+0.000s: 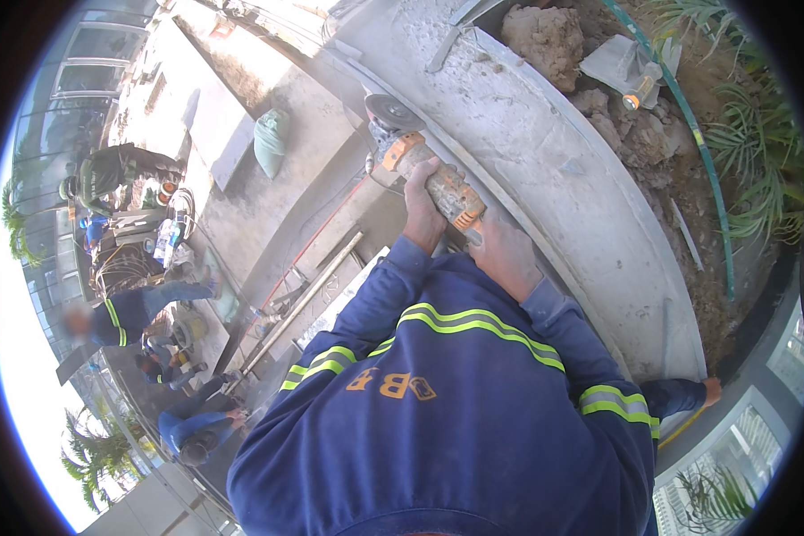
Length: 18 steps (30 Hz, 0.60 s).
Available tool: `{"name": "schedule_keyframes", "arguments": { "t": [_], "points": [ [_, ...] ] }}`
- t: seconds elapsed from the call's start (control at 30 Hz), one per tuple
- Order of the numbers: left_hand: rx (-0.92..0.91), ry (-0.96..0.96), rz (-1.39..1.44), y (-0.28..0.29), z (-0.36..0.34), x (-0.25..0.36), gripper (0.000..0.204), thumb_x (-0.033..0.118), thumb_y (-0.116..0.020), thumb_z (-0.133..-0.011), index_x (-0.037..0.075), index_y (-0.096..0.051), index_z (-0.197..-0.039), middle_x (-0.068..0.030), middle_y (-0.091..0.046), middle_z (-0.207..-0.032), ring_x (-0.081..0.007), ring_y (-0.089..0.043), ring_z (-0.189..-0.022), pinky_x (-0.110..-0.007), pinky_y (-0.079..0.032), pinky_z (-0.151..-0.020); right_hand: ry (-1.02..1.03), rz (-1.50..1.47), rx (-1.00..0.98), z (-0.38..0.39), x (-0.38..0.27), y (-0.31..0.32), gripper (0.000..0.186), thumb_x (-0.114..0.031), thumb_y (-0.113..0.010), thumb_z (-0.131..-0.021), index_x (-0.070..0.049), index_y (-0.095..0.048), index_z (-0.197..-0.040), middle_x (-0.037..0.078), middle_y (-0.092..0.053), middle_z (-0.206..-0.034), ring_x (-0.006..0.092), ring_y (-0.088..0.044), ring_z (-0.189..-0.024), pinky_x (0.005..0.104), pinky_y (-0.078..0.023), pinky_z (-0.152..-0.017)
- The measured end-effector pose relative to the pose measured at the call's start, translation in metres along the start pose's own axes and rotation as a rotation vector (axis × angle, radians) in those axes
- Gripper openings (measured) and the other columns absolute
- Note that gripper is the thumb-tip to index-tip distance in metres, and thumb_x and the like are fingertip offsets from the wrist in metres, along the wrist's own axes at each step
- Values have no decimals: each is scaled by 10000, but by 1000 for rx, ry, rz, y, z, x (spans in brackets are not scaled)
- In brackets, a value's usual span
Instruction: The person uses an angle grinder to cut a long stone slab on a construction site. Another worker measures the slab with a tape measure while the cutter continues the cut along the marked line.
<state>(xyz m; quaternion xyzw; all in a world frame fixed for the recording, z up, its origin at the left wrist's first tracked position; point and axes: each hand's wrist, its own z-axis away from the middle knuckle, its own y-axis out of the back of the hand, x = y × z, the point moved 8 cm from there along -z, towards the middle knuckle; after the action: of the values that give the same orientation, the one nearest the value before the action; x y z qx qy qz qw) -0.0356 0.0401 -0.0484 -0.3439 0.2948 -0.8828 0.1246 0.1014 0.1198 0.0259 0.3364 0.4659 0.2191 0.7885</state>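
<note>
With both hands I hold a dusty orange and grey angle grinder (456, 195). My left hand (424, 204) wraps round the body behind its orange collar. My right hand (506, 255) grips the rear end, closer to my chest. At the far end, the dark round disc (393, 111) is beside the inner edge of a curved pale concrete ledge (545, 170). Whether the disc touches the concrete, I cannot tell. Both of my sleeves are dark blue with reflective bands.
Soil lumps (545, 45), a green hose (695, 134) and leafy plants lie beyond the ledge at right. A pale green sack (271, 141) stands at left, near a long pole (304, 299). Several co-workers are farther left; another person's hand (712, 391) shows at lower right.
</note>
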Motion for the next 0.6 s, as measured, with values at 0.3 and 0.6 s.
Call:
{"name": "schedule_keyframes", "arguments": {
  "t": [0.3, 0.6],
  "points": [
    [-6, 9, 28, -5, 12, -3, 324, 250, -667, -870, 29, -565, -1084, -163, -648, -947, -313, -687, -868, -485, -599, -731, -11, -4, -5, 8, -2, 6, 438, -226, -795, -816, -21, -469, -1025, 242, -715, -864, 409, -735, -822, 482, -594, -696],
    [-44, -31, -31, -4, -2, 4, 338, 255, -660, -865, 21, -565, -1088, -171, -648, -954, -318, -671, -844, -478, -582, -734, 45, 3, 22, -4, 0, -1, 420, -211, -779, -822, -18, -467, -1028, 244, -716, -829, 416, -731, -801, 484, -592, -684]
  ]
}}
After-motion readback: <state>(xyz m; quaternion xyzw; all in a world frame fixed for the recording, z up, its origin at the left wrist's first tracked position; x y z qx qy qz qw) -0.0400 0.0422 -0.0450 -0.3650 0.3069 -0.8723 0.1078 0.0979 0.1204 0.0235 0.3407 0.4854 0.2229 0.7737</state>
